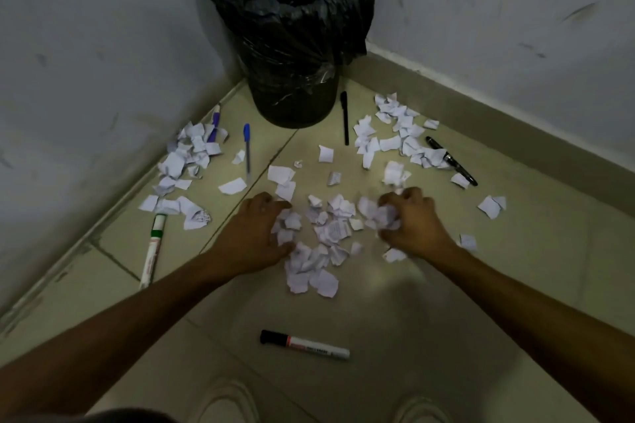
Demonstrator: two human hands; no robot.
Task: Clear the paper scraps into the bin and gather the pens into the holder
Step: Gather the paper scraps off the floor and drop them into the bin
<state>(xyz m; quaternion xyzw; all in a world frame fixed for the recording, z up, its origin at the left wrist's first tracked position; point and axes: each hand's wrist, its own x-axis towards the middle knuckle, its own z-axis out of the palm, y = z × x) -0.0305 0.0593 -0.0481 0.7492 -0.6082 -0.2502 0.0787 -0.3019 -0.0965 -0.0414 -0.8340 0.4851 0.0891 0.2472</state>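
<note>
White paper scraps (323, 233) lie scattered on the tiled floor, thickest in a central heap. My left hand (256, 233) curls its fingers into the heap's left side. My right hand (410, 223) grips a bunch of scraps at the heap's right side. A black bin (288, 45) lined with a black bag stands in the corner. Pens lie around: a black marker (304, 344) near me, a green marker (154, 245) at left, a blue pen (247, 149), a purple pen (215, 122), a slim black pen (345, 117) and a thick black pen (452, 161). No holder is in view.
Two grey walls (86, 62) meet behind the bin, with a skirting strip along the right wall. More scrap piles lie at far left (185, 158) and far right (398, 130). My shoes (226, 402) show at the bottom edge.
</note>
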